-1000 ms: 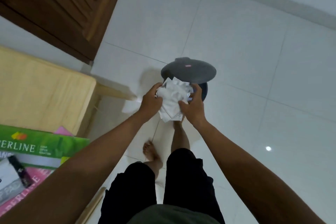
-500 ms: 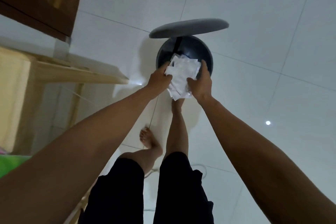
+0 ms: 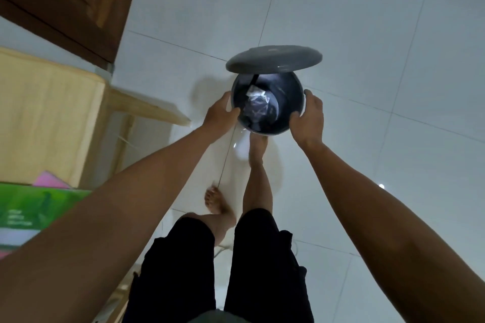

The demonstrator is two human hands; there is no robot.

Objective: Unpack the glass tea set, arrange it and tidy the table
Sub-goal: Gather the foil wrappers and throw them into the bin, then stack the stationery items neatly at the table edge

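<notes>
Released, the crumpled paper [image 3: 256,102] now lies inside the bin [image 3: 295,92]; both hands' fingers relaxed, empty.

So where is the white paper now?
In the head view, the white paper lies inside the open bin, under its raised lid, between both hands.

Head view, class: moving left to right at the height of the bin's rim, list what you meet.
Wooden table → left hand → open bin with crumpled paper inside → right hand → white floor tiles.
</notes>
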